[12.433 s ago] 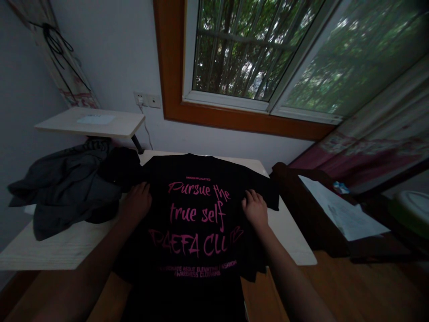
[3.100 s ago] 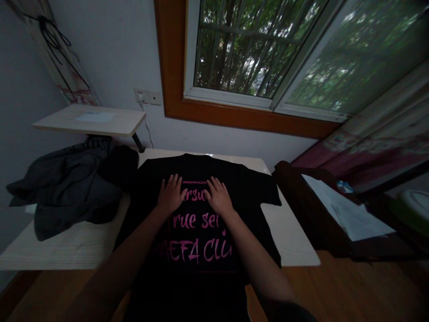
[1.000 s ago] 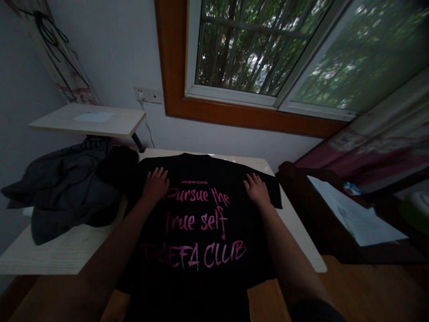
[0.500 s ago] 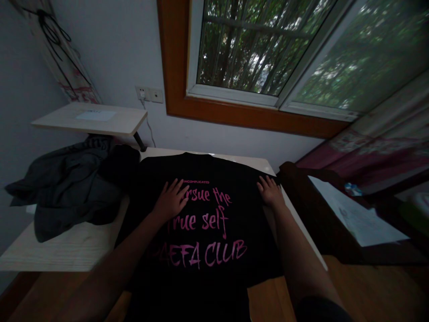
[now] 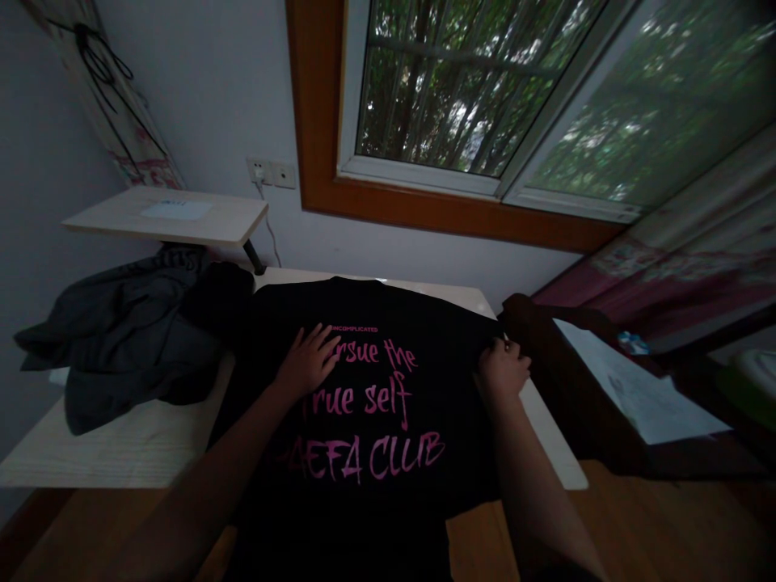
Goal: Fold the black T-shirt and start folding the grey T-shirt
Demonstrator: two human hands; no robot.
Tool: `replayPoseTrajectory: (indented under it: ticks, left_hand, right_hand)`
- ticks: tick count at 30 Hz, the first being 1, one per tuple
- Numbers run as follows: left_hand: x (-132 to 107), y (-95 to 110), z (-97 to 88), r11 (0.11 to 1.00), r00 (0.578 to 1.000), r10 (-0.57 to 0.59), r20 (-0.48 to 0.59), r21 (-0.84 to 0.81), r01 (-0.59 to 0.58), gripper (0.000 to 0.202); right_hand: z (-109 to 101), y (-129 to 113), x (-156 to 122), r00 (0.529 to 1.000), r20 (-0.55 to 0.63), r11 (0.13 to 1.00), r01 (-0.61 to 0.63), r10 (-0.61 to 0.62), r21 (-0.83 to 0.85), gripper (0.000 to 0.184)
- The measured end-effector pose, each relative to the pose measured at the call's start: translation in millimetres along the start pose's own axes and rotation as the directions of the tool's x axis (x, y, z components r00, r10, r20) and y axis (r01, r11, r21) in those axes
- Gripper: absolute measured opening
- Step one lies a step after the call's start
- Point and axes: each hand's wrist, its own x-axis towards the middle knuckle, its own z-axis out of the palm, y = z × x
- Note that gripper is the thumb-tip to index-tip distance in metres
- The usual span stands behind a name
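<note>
A black T-shirt (image 5: pixel 376 501) with pink lettering lies spread over the light wooden table, its lower part hanging past the front edge. My left hand (image 5: pixel 308 360) rests flat on the chest area, fingers stretched out and covering the start of the word before "the". At the shirt's right sleeve, my right hand (image 5: pixel 504 368) has its fingers curled together, pinching the sleeve's edge. The fingertips are partly hidden by the hand itself.
Crumpled dark grey clothing (image 5: pixel 133 331) is piled on the table's left side, under a small raised shelf (image 5: pixel 230 218) with a paper label. Right of the table (image 5: pixel 549 436) stands a dark brown piece of furniture (image 5: pixel 582 412) bearing a white sheet (image 5: pixel 630 388). A window (image 5: pixel 436 97) is behind.
My right hand has moved slightly right and curled from flat, spread fingers into a pinch at the sleeve. My left hand stays in place.
</note>
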Motion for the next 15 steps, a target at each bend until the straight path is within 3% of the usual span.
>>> replayPoseTrajectory:
  ticks: [4, 7, 10, 12, 15]
  left_hand:
    - [-2.7, -4.3, 4.4, 0.997, 0.997, 0.058, -0.048, -0.047, -0.060, 0.043]
    - [-5.5, -2.9, 4.0, 0.983, 0.985, 0.164, -0.046, -0.072, -0.167, 0.039]
    - [-8.0, 4.8, -0.1, 0.965, 0.969, 0.246, -0.023, -0.091, -0.247, 0.040]
    - [-9.2, 13.3, -3.4, 0.954, 0.959, 0.284, 0.002, -0.096, -0.282, 0.042]
    - [-10.0, 29.9, -6.4, 0.937, 0.939, 0.338, 0.059, -0.114, -0.330, 0.048]
  right_hand:
    - [-5.6, 12.9, 0.8, 0.984, 0.100, 0.988, -0.151, 0.149, 0.015, 0.060]
    - [-0.7, 30.1, 17.6, 0.925, 0.288, 0.945, -0.296, 0.248, 0.136, 0.070]
    - [11.1, 44.9, 35.8, 0.873, 0.400, 0.860, -0.412, 0.278, 0.301, 0.065]
    - [19.0, 48.9, 43.7, 0.894, 0.366, 0.800, -0.412, 0.260, 0.437, 0.058]
    - [21.7, 43.0, 50.6, 0.960, 0.199, 0.715, -0.281, 0.199, 0.641, 0.050]
